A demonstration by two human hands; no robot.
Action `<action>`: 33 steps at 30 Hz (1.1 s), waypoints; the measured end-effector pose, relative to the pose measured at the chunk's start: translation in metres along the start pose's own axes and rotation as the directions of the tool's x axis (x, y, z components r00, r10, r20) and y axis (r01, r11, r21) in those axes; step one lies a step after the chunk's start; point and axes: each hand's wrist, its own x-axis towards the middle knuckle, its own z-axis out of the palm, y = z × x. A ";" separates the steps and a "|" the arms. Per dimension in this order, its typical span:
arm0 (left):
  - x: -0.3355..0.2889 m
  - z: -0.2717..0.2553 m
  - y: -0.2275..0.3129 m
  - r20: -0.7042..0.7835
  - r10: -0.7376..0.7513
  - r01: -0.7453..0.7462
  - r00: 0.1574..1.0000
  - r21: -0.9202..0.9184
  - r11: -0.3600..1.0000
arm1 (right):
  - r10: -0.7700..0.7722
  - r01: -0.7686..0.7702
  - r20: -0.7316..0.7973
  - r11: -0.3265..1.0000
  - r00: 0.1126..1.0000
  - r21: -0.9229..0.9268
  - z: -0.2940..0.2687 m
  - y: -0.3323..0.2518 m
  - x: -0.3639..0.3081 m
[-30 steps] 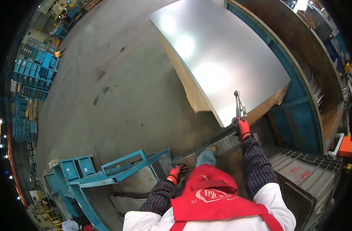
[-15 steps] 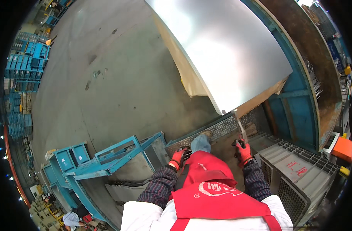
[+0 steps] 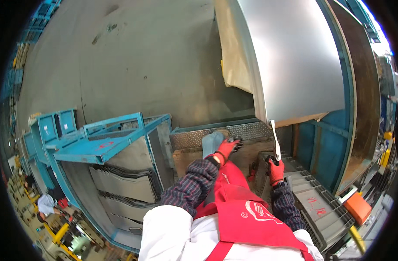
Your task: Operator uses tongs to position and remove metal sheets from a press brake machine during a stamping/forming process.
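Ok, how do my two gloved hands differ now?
Your right hand grips a long silver tool; your left hand shows nothing in its grasp. The left is near the blue trouser leg, while the right is beside the grey crate. Both wear red-and-black gloves.

A grey concrete floor (image 3: 120, 82), marked by dark stains (image 3: 111, 27), spreads across the upper left of a factory hall. Blue shelving (image 3: 39, 19) lines the far upper-left edge, while a blue metal rack (image 3: 120, 150) stands at lower left, yellow equipment (image 3: 61, 233) beyond it. Patterned metal tread plate (image 3: 192, 140) crosses the centre. At right rises a rust-brown panel (image 3: 365, 87); bright white light (image 3: 383, 43) glares at upper right.
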 end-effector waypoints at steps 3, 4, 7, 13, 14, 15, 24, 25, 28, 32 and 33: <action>0.018 0.036 0.060 -0.029 -0.165 0.153 0.986 -0.238 0.959 | -0.493 0.487 -0.218 0.870 0.843 -0.084 -0.024 0.012 0.005; 0.023 0.042 0.069 -0.121 -0.146 0.122 0.982 -0.182 0.976 | -0.523 0.544 -0.208 0.837 0.826 0.057 -0.028 -0.021 0.003; 0.039 0.048 0.094 -0.182 -0.007 -0.021 0.983 -0.152 0.988 | -0.269 0.305 -0.150 0.894 0.951 0.329 -0.041 -0.190 -0.057; 0.061 0.058 0.096 -0.225 0.096 -0.214 0.970 -0.593 0.776 | -0.413 0.441 -0.192 0.887 0.890 0.136 -0.032 -0.129 -0.030; 0.056 0.055 0.091 -0.210 0.052 -0.173 0.976 -0.614 0.770 | -0.430 0.434 -0.111 0.901 0.896 0.004 -0.028 -0.107 -0.024; 0.050 0.044 0.087 -0.218 0.005 -0.145 0.976 -0.631 0.762 | -0.254 0.252 -0.082 0.967 0.964 -0.034 -0.017 -0.085 -0.016; 0.030 0.027 0.061 -0.346 0.137 -0.248 0.928 -0.300 0.921 | -0.008 0.012 0.025 0.989 1.000 -0.148 0.000 -0.072 -0.013; 0.035 0.030 0.059 -0.350 0.135 -0.249 0.927 -0.305 0.919 | -0.074 0.074 0.006 0.988 0.997 -0.136 -0.003 -0.071 -0.016; 0.050 0.050 0.070 -0.332 0.174 -0.269 0.927 -0.266 0.926 | -0.166 0.162 -0.028 0.980 0.986 -0.118 -0.018 -0.045 -0.011; 0.077 0.061 0.098 -0.283 0.238 -0.276 0.929 -0.103 0.956 | -0.173 0.178 0.051 0.979 0.984 -0.101 -0.030 -0.035 -0.010; 0.087 0.065 0.107 -0.278 0.244 -0.280 0.929 -0.100 0.955 | -0.177 0.181 0.045 0.979 0.983 -0.096 -0.032 -0.034 -0.009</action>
